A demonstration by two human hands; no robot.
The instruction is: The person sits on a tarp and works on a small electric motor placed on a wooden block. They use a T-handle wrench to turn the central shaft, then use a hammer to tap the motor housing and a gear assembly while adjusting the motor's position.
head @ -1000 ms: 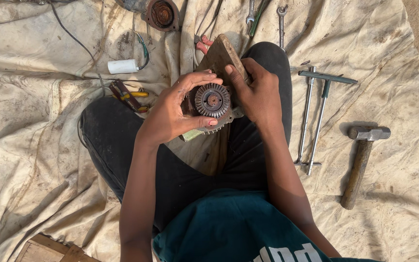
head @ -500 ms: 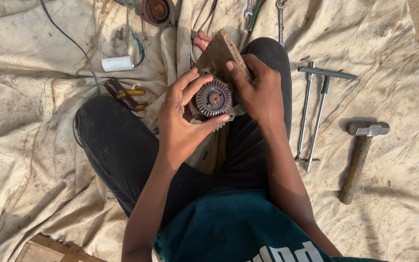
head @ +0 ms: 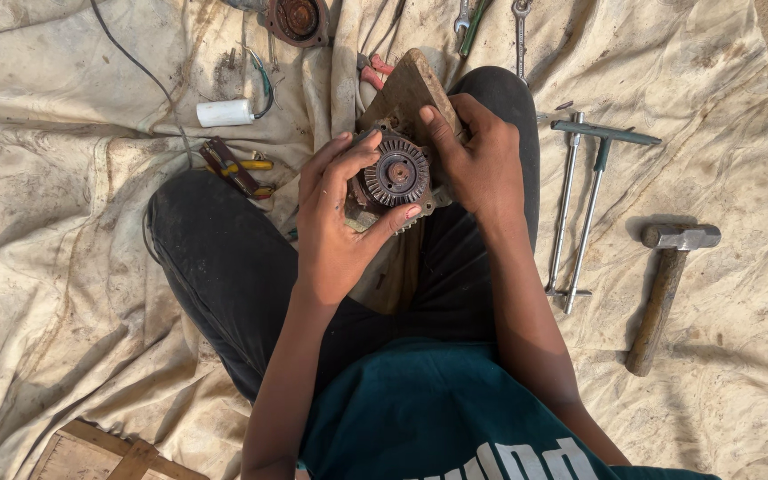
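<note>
Far left: wood crate [head: 104,455] corner at bottom edge, on a dirty cloth [head: 64,267] spread on the ground. Upper left: white tube [head: 224,113] w/ wires, then pliers [head: 240,169] w/ yellow grips, just beside person's knee. Top centre: rusty round part [head: 298,18].

Middle: left hand [head: 340,222] curled round the rotor [head: 395,173], a rusty toothed disc assy, fingers wrapped on its left side & thumb under its lower rim. Rotor sits over the lap, against a wood block [head: 406,84] btwn the knees. Right hand [head: 477,156] clasps rotor's right side & the block, fingers closed on both.

Right: spanners [head: 519,27] at top, T-wrench [head: 593,191] lying beside the right leg, then hammer [head: 668,284] further right, well apart from hands.
</note>
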